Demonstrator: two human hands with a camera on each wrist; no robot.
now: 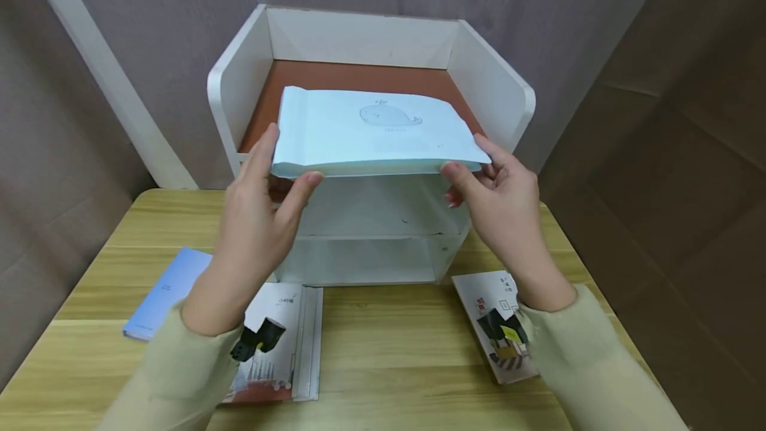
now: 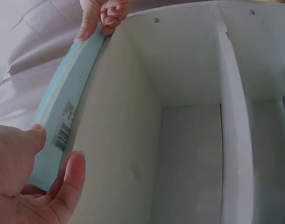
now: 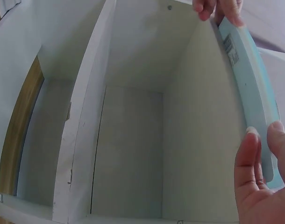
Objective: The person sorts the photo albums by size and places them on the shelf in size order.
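Note:
A pale blue book point(image 1: 377, 128) with a small whale drawing on its cover lies flat between both hands, at the front of the top level of a white shelf unit point(image 1: 362, 35). The left hand point(image 1: 254, 211) grips its left end, thumb along the near edge. At the other end the right hand point(image 1: 499, 195) holds the corner, its thumb on the near edge and fingers beneath. In the left wrist view, a barcode shows on the underside of the blue book point(image 2: 70, 107). The right wrist view shows that same book point(image 3: 252, 84) along the shelf's edge.
Two lower compartments point(image 1: 371, 261) of the unit face the person. On the wooden table point(image 1: 383, 351), a blue book point(image 1: 167, 291) and white illustrated books point(image 1: 281, 311) lie at left, partly behind the left arm. Another illustrated book point(image 1: 487, 311) lies under the right forearm.

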